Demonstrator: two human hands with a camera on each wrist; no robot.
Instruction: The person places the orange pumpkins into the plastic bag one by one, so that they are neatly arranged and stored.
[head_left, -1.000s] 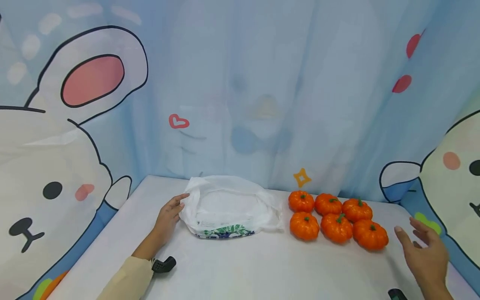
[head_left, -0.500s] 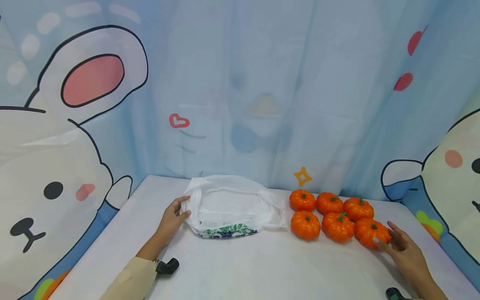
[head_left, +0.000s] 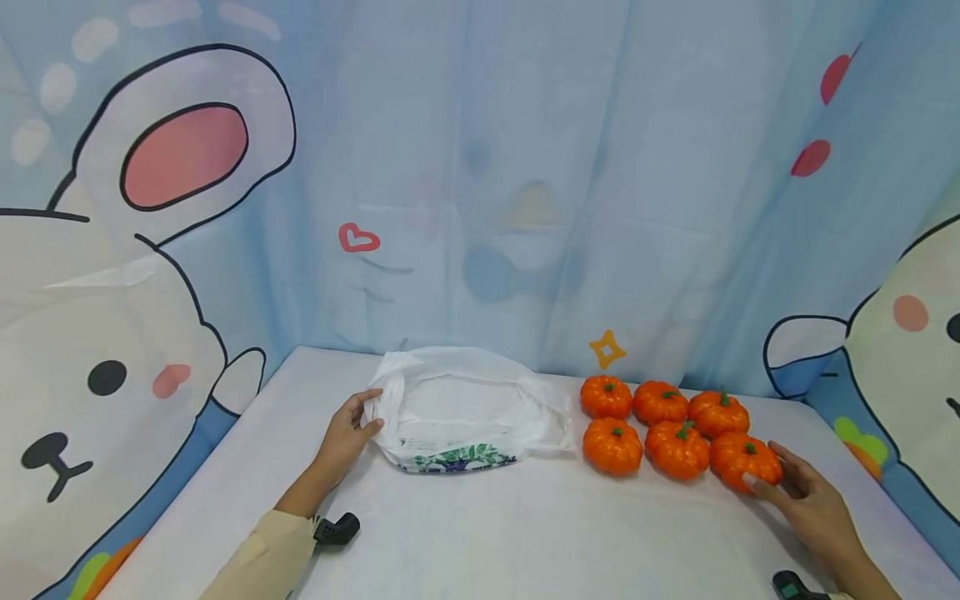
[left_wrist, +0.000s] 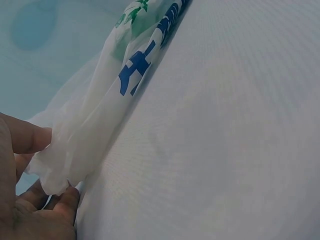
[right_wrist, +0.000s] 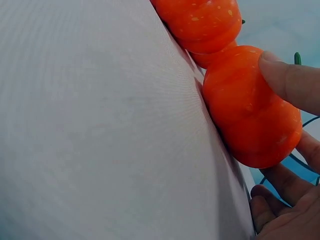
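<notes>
Bag (head_left: pixel 459 407) of thin white plastic lies on the counter (head_left: pixel 487 533), left of the middle, and we see that its long axis runs from left to right, with the green and blue print (head_left: pixel 465 459) turned to the near side. To which side its mouth opens, we cannot surely tell. Left hand (head_left: pixel 345 437) has a narrow grip, pinching the film at the bag's left end. Right hand (head_left: pixel 813 504) has a wider grip: it holds the front right pumpkin (head_left: pixel 738 463), with the thumb (right_wrist: pixel 290 82) on its near face. We find this pumpkin squat, broader than tall, sitting on the counter, and its green stem (head_left: pixel 750 447) points upward. Close to its left and behind are the five other pumpkins (head_left: pixel 677 454), in two rows. The stem of the back middle one seems to lean to the right.
</notes>
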